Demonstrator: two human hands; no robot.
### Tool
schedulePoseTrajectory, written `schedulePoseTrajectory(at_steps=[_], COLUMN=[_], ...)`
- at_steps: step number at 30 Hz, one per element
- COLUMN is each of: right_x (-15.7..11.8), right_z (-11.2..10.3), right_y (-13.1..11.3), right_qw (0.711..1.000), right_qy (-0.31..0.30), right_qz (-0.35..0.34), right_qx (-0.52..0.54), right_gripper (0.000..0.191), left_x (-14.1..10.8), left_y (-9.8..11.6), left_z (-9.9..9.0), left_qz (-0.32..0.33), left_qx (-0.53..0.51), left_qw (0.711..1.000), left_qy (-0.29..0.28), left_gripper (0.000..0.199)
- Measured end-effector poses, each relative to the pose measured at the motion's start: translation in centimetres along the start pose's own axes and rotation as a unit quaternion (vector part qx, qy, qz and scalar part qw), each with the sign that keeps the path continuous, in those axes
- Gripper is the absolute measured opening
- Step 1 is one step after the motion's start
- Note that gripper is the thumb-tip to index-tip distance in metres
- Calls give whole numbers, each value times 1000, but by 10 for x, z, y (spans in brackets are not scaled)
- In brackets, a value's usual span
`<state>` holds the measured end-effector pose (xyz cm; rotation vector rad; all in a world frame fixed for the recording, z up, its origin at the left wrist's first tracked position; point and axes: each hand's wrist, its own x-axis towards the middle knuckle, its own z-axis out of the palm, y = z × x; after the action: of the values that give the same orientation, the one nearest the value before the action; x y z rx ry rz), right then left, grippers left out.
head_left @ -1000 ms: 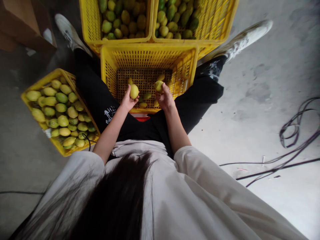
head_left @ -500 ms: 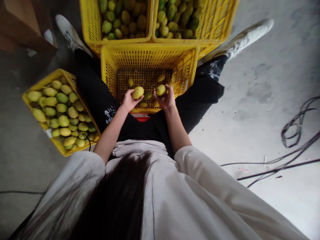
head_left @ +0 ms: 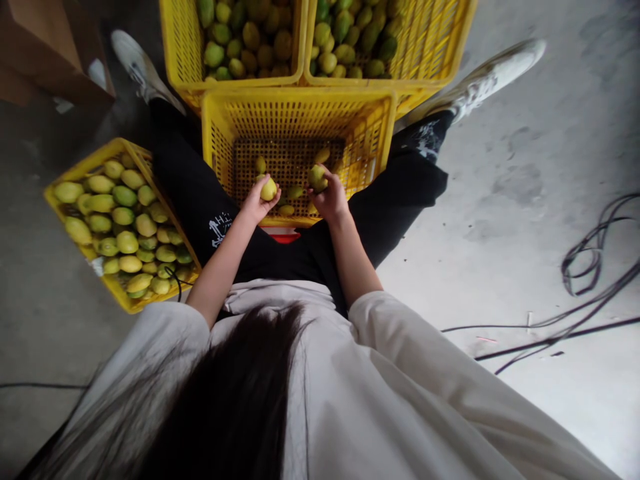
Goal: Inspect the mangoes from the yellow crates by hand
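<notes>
My left hand (head_left: 257,202) is closed round a yellow lemon (head_left: 269,189), its thumb lying over the top. A greener lemon (head_left: 317,178) is gripped in my right hand (head_left: 334,199). Both hands are above the near part of a yellow plastic crate (head_left: 300,100) that stands between my legs. On its slotted floor lie several lemons, among them one by the left side (head_left: 261,165), one toward the right (head_left: 323,155) and a green one (head_left: 295,192) between my hands. My hands partly hide the crate's near end.
To the left, a tilted yellow crate (head_left: 123,143) is full of lemons. Two more yellow crates (head_left: 305,67) with green and yellow lemons stand beyond. A cardboard box (head_left: 50,47) is at far left; black cables (head_left: 593,257) lie on the floor at right.
Both lemons have been turned in my fingers. My left hand has rolled its lemon and shifted slightly left; my right hand has tilted its lemon more upright.
</notes>
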<state>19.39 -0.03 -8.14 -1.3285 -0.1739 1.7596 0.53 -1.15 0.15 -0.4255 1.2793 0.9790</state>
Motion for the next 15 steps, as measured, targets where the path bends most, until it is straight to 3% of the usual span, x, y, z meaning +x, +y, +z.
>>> schedulePoseTrajectory(at_steps=[5,10,15], right_x=[-3,-6,-4], right_z=[-1,3,-1], right_y=[-3,-5,-3], right_qw=[999,995,999], right_qy=[28,73,31], right_qz=[0,2,-5], right_qx=[23,74,31], right_gripper=[30,27,37], left_x=[-4,0,3], left_y=[1,0,-3], left_z=[0,-4,-4], left_qz=[20,24,22], left_qx=[1,10,22], left_qw=[1000,999,999], left_qy=[-21,-38,-26], left_gripper=[25,31,34])
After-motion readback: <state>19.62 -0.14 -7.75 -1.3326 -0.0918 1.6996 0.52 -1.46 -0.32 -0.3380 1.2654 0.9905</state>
